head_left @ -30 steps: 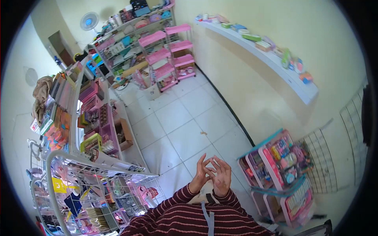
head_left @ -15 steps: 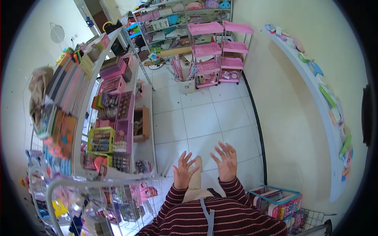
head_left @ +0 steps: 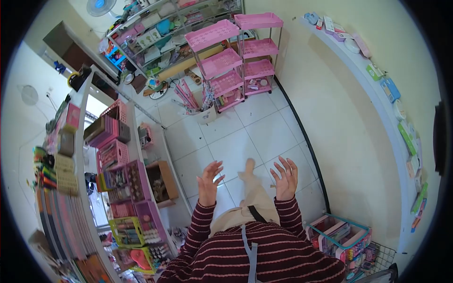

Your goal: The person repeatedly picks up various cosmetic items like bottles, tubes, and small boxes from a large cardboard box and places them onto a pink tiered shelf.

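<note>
Left hand [head_left: 208, 181]: raised in front of the body, fingers spread apart, palm empty, touching nothing.
Right hand [head_left: 285, 178]: raised level with the left, well apart from it, fingers likewise splayed, nothing gripped.
Sleeves [head_left: 288, 214]: dark red with thin pale stripes, reaching to both wrists.
Leg [head_left: 252, 188]: in beige trousers, stretched forward between the two hands, the foot over the tiled floor [head_left: 236, 141].
Cardboard box [head_left: 163, 181]: open, on the floor just left of the left hand, against the foot of the shelving.
Left shelving [head_left: 125, 188]: long white unit carrying pink and purple baskets of small goods, with a yellow-green basket lower down.
Teal-rimmed rack [head_left: 342, 236]: packed with pink packets, low at the right, near the right elbow and against the wall.
Wall shelf [head_left: 377, 99]: white, curving along the cream wall at the right, carrying small boxes and packets.
Pink trolleys [head_left: 236, 56]: two tiered carts side by side at the far end of the floor.
White bucket [head_left: 205, 113]: holding rolled items, on the floor just before the trolleys.
Fan [head_left: 99, 5]: mounted high at the far left, only partly in view.
</note>
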{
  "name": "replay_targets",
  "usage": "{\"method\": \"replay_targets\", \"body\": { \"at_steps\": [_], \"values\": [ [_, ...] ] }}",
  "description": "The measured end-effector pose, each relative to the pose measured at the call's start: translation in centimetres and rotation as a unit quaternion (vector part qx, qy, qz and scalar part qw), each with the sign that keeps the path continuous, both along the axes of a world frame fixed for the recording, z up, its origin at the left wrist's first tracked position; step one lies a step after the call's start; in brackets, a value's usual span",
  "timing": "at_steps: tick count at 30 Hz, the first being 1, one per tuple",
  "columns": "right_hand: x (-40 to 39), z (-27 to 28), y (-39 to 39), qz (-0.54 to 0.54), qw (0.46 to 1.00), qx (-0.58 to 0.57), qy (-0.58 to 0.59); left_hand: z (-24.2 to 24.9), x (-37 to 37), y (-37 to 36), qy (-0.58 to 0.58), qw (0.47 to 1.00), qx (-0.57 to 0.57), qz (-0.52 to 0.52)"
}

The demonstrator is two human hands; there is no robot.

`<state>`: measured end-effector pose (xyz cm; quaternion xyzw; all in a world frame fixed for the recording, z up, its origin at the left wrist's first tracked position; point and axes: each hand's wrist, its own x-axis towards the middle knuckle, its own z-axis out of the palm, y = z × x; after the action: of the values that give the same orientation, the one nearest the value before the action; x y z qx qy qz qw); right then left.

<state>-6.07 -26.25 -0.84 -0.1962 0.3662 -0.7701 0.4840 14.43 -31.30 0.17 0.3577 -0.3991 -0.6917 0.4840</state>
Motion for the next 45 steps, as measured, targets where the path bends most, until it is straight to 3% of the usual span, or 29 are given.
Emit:
{"method": "replay_targets", "body": {
  "at_steps": [2,7,12,15,19,23,29,34,36,41,42,45],
  "values": [
    [-0.5,-1.3,-2.9,-0.002,0.999,0.044,-0.024,-0.9,-1.2,-2.7,0.009,1.0,0.014,-0.004],
    [-2.6,-0.8,-13.1,-0.015,0.998,0.013,-0.057,-0.4,-2.9,-10.4,0.001,0.997,0.072,-0.013],
    [-6.0,0.4,-24.5,-0.058,0.996,-0.063,-0.036,1.5,-3.5,-20.4,-0.048,0.998,0.028,-0.007],
    [-7.4,1.4,-29.4,-0.058,0.995,-0.074,-0.013,3.1,-4.2,-24.9,-0.015,0.998,-0.025,0.058],
    [-7.9,0.6,-33.5,-0.056,0.995,-0.08,-0.006,1.7,-4.5,-28.6,-0.03,0.997,-0.024,0.071],
    [-7.3,-1.0,-35.8,-0.074,0.996,-0.037,-0.022,-2.2,-3.5,-32.6,-0.06,0.996,0.072,-0.007],
    [-5.8,-6.2,-39.3,-0.217,0.973,0.027,-0.074,-5.3,-3.8,-43.9,-0.088,0.974,0.141,-0.156],
    [-4.5,-6.6,-42.8,-0.342,0.93,0.074,-0.114,-5.5,-6.3,-53.6,-0.114,0.949,0.091,-0.279],
    [-4.4,-6.7,-43.7,-0.384,0.92,0.071,-0.036,-6.0,-8.3,-56.2,-0.124,0.928,0.128,-0.327],
    [-5.1,-9.1,-44.1,-0.424,0.895,0.142,-0.004,-12.2,-15.1,-59.4,-0.145,0.843,0.294,-0.427],
    [-5.5,-10.9,-44.2,-0.427,0.892,0.146,-0.002,-14.1,-16.8,-59.5,-0.144,0.84,0.298,-0.431],
    [-7.5,-18.3,-44.6,-0.391,0.888,0.241,-0.003,-24.4,-21.4,-60.1,-0.309,0.802,0.208,-0.466]
  ]
}}
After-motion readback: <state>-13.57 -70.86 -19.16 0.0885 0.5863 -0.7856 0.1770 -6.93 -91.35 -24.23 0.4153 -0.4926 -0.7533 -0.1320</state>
